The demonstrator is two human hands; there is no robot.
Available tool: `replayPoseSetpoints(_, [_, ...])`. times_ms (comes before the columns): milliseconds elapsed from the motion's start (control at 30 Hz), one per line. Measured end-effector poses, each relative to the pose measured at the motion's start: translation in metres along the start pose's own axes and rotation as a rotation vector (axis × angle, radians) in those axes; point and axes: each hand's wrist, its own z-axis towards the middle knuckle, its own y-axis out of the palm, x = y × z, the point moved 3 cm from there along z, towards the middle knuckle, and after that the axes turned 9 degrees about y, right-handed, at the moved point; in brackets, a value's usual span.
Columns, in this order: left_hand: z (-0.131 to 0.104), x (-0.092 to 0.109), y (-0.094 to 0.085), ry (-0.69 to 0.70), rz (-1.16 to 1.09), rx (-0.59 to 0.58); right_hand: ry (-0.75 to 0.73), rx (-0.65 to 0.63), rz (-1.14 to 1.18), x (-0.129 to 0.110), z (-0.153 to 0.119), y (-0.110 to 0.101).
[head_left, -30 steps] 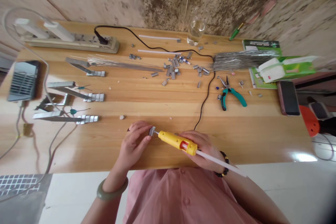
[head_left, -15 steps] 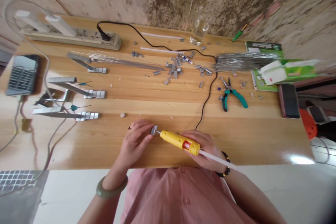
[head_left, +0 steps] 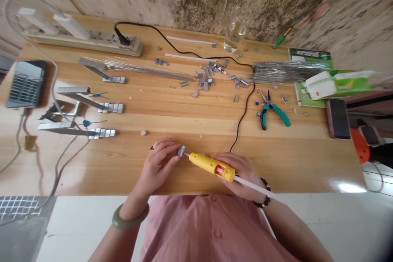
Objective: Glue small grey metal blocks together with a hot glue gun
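Note:
Near the table's front edge, my left hand (head_left: 159, 164) pinches a small grey block (head_left: 181, 151) between thumb and fingers. My right hand (head_left: 239, 170) is wrapped round a yellow glue gun (head_left: 208, 164), which lies slanted with its nozzle pointing left. The thin metal tip reaches the right side of the grey block; whether it touches cannot be made out. A long white glue stick (head_left: 254, 186) sticks out of the gun's rear over my right wrist. The gun's grip is hidden by my hand.
Grey pieces (head_left: 206, 77) are scattered mid-table, with bundled metal wires (head_left: 282, 73) to their right. Teal-handled pliers (head_left: 274, 114) lie before a phone (head_left: 338, 118). Folded grey stands (head_left: 73, 130) line the left. A black cord (head_left: 242, 118) crosses from the power strip (head_left: 101, 45); a glass (head_left: 235, 35) stands behind.
Both hands, the grey block and the glue gun keep nearly the same pose. The view has shifted very slightly; nothing was picked up or let go.

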Motion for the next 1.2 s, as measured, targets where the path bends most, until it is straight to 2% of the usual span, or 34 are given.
replayPoseSetpoints(567, [-0.0011, -0.0003, -0.0002, 0.038, -0.03, -0.009, -0.009, -0.008, 0.037, 0.0007, 0.002, 0.0005])
replayPoseSetpoints(1200, [-0.0005, 0.0014, -0.0002, 0.015, -0.028, -0.002, -0.007, -0.002, 0.055, 0.0008, -0.0002, 0.0016])
